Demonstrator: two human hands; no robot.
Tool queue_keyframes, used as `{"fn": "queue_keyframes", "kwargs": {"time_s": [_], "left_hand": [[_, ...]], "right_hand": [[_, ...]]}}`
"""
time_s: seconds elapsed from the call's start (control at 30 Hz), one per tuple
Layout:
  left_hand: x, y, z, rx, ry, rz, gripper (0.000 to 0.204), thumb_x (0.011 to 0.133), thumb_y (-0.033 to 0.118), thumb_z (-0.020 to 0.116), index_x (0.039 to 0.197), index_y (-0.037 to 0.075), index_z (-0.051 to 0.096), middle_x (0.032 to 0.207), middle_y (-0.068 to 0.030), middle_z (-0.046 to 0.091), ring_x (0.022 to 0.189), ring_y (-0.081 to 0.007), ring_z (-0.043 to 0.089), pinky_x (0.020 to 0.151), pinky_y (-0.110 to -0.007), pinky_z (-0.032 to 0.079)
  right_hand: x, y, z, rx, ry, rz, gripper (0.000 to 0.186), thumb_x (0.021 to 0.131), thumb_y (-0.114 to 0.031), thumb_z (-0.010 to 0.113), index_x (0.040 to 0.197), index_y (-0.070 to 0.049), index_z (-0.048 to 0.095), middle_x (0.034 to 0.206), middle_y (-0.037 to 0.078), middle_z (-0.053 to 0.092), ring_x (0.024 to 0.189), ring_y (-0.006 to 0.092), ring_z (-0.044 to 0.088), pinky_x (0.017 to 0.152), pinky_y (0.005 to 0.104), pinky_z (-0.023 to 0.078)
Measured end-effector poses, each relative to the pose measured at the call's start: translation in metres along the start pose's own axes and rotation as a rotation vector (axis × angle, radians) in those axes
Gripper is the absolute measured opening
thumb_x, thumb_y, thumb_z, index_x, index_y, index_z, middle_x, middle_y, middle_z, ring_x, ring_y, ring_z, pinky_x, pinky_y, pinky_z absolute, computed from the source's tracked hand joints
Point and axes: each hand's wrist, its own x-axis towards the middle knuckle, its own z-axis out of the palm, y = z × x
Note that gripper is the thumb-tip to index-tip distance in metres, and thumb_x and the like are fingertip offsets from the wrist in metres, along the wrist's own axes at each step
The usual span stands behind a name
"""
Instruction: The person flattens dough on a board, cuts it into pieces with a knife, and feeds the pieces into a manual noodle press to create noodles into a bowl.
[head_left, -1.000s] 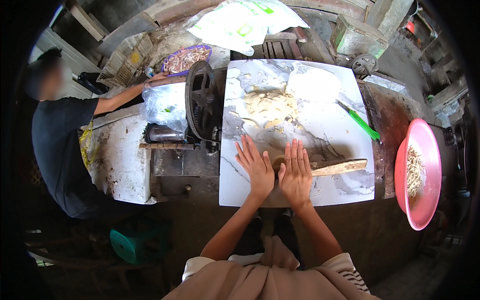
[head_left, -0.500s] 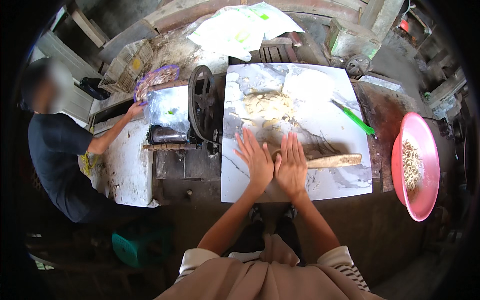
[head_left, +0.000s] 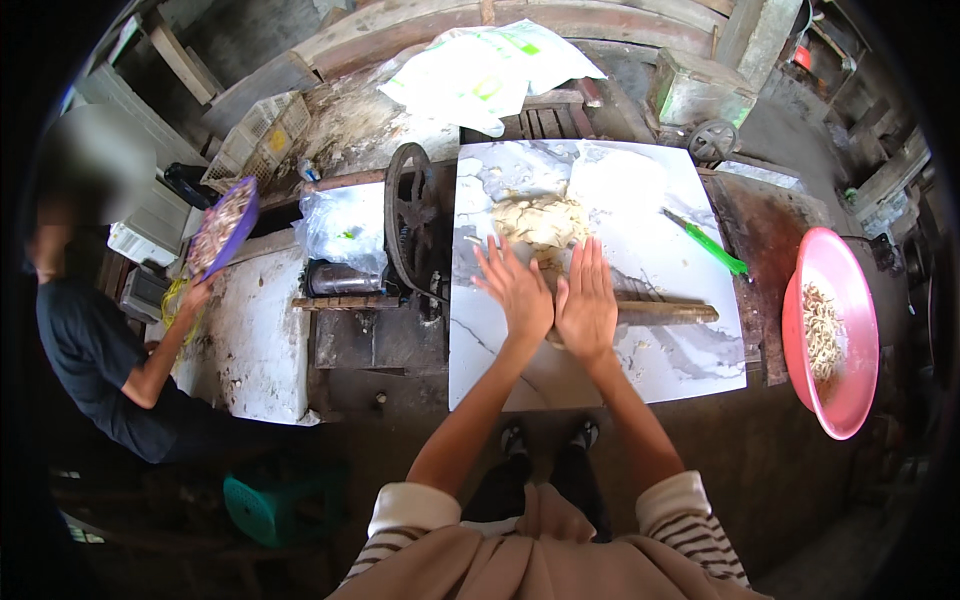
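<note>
Watching on the head feed, I have both hands over the marbled tabletop [head_left: 700,355], side by side, palms down. Left hand [head_left: 522,300]: flat, fingers straight and fanned apart. Right hand [head_left: 587,312]: flat too, fingers straight and closer together. Neither is curled round anything; I cannot tell how firmly the palms press on what lies beneath. Wooden stick [head_left: 668,313]: sticks out from the right hand's outer edge, pointing right; its other end is hidden from me under that hand. Pale dough pile [head_left: 540,220]: just beyond the fingertips, roughly centred ahead of both hands; contact unclear. Green-handled knife [head_left: 715,246]: forward and right of the right hand, well apart. Pink basin [head_left: 805,330]: farther right, holding pale strips.
</note>
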Motion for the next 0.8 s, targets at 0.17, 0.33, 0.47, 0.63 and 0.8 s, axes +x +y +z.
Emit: {"fn": "queue_keyframes", "kwargs": {"time_s": [0.17, 0.33, 0.47, 0.63, 0.8], "left_hand": [[-0.06, -0.009, -0.025, -0.066, -0.107, 0.032, 0.06, 0.088, 0.012, 0.044, 0.142, 0.0, 0.019, 0.148, -0.0221, 0.012, 0.138, -0.0439, -0.003, 0.103, -0.066, -0.003], [-0.024, -0.001, -0.01, -0.007, -0.109, 0.006, 0.063, 0.086, 0.011, 0.046, 0.142, -0.001, 0.02, 0.148, -0.0223, 0.01, 0.138, -0.0443, -0.004, 0.103, -0.067, -0.003], [0.006, 0.0, 0.003, 0.049, -0.053, -0.018, 0.064, 0.086, 0.012, 0.048, 0.141, -0.003, 0.018, 0.147, -0.0227, 0.011, 0.138, -0.0439, -0.004, 0.103, -0.066, -0.002], [-0.044, -0.014, -0.012, -0.017, -0.088, -0.051, 0.064, 0.087, 0.013, 0.047, 0.141, -0.003, 0.016, 0.148, -0.0232, 0.01, 0.138, -0.044, -0.004, 0.104, -0.066, -0.002], [-0.057, -0.014, -0.027, -0.026, -0.09, -0.008, 0.066, 0.086, 0.013, 0.047, 0.142, -0.004, 0.015, 0.147, -0.0246, 0.009, 0.137, -0.0449, -0.004, 0.103, -0.067, -0.003]], "right_hand": [[-0.057, -0.016, -0.026, 0.04, -0.113, -0.013, 0.053, 0.088, -0.018, 0.045, 0.134, 0.008, 0.036, 0.137, 0.027, 0.039, 0.128, 0.0334, 0.04, 0.107, 0.0404, 0.032], [-0.023, -0.002, -0.005, 0.001, -0.087, -0.034, 0.049, 0.091, -0.02, 0.043, 0.131, 0.008, 0.041, 0.137, 0.025, 0.041, 0.128, 0.0308, 0.041, 0.107, 0.0392, 0.031], [0.01, 0.002, 0.008, -0.041, -0.06, 0.039, 0.053, 0.092, -0.022, 0.041, 0.135, 0.008, 0.034, 0.14, 0.025, 0.035, 0.135, 0.0297, 0.031, 0.111, 0.042, 0.023], [-0.039, -0.017, -0.016, -0.096, -0.156, -0.007, 0.057, 0.09, -0.023, 0.043, 0.137, 0.008, 0.031, 0.142, 0.022, 0.033, 0.137, 0.0285, 0.025, 0.113, 0.0461, 0.015], [-0.044, -0.025, -0.028, -0.066, -0.201, -0.044, 0.06, 0.088, -0.024, 0.045, 0.137, 0.007, 0.03, 0.143, 0.022, 0.032, 0.138, 0.0279, 0.023, 0.113, 0.0477, 0.014]]}}
